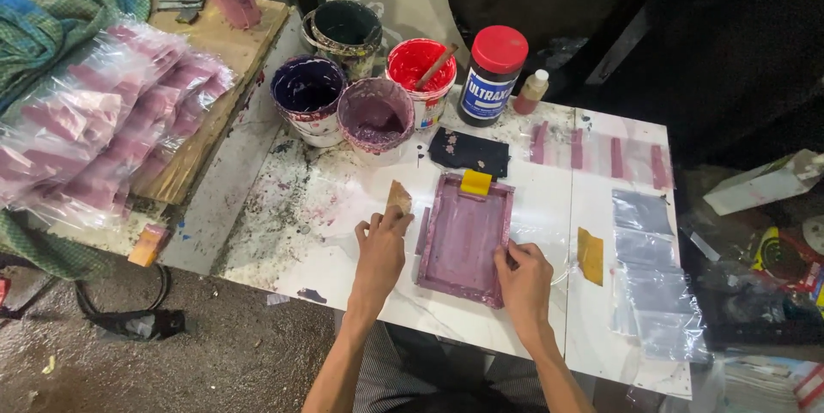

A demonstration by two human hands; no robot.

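The purple printing frame [464, 237] lies flat on the worktop [343, 233], below the paint pots [375, 112]. The right hand [524, 280] presses its edge, fingers spread, steadying it. Left of the frame, the left hand [380, 245] pinches a small scraper [397, 197], kept ready.

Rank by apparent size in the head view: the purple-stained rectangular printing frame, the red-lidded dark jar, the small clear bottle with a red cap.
1. Purple-stained rectangular printing frame
2. Red-lidded dark jar
3. Small clear bottle with a red cap
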